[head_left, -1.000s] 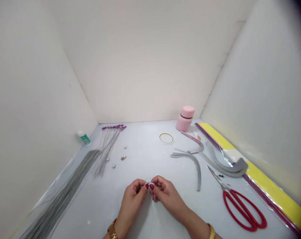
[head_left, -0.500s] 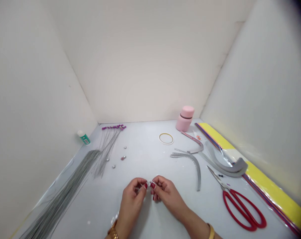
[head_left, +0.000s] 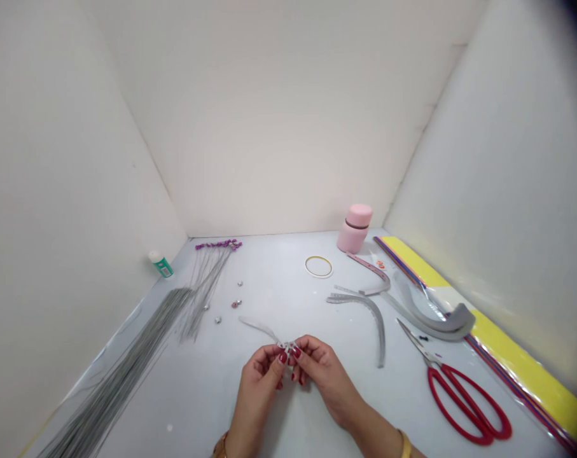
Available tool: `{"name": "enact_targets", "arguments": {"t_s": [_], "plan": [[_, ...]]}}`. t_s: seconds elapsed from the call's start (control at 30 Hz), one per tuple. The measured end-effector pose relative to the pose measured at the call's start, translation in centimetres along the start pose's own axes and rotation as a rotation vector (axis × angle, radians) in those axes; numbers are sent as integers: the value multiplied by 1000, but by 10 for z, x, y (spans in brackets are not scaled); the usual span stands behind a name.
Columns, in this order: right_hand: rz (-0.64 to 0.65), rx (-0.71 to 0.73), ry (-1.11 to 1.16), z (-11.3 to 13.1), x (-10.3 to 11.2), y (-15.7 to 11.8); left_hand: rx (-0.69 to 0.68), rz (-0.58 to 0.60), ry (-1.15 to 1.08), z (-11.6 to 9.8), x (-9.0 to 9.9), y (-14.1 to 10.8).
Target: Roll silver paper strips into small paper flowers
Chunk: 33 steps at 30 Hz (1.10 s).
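Note:
Just in front of me, my left hand (head_left: 262,376) and my right hand (head_left: 319,372) meet, both closed in a pinch on a thin silvery paper strip (head_left: 258,326). A crumpled or folded part of the strip sits between the thumbs and forefingers, mostly hidden by them. Its loose tail reaches out to the upper left, above the left hand. Left of the hands lie several small silver folded pieces (head_left: 218,320) and a reddish one (head_left: 235,305). To the right lies a curved bundle of grey paper strips (head_left: 376,321).
Red-handled scissors (head_left: 464,401), curled grey strips (head_left: 441,327) and a yellow pack (head_left: 502,337) lie right. Farther back are a tape roll (head_left: 319,275), pink bottle (head_left: 352,235) and pink strip (head_left: 369,267). Grey wires (head_left: 121,369), purple-tipped stems (head_left: 216,245) and a green-white tube (head_left: 161,264) are left.
The strip's loose tail now points out to the upper left, where before it was largely out of sight near the left wrist. The hands have shifted slightly, still pinching together.

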State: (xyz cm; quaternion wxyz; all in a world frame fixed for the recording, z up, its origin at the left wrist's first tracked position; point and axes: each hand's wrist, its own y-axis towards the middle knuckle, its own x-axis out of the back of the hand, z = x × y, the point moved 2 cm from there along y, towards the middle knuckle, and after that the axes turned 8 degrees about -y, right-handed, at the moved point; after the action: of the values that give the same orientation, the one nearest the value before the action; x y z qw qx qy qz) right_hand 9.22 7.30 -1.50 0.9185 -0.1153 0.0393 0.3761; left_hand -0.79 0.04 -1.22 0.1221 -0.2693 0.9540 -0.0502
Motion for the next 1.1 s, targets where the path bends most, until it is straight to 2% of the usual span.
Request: {"name": "enact_targets", "arguments": {"t_s": [0.17,0.37,0.63,0.9,1.1], "plan": [[79,-2,-47,-3,-3,-2,24,-37,-51,0,2,-2],[82,43,-124,-6,-3,-2,22,-53,-39,-2,3,-4],[68,93,-198,-3,-3,-3,11,18,7,-5,3,-2],[69,77,-198,-4,-2,-2,30,109,4,-3,-1,-2],[80,100,-234,-6,-3,-2,46,29,6,-4,5,-1]]}}
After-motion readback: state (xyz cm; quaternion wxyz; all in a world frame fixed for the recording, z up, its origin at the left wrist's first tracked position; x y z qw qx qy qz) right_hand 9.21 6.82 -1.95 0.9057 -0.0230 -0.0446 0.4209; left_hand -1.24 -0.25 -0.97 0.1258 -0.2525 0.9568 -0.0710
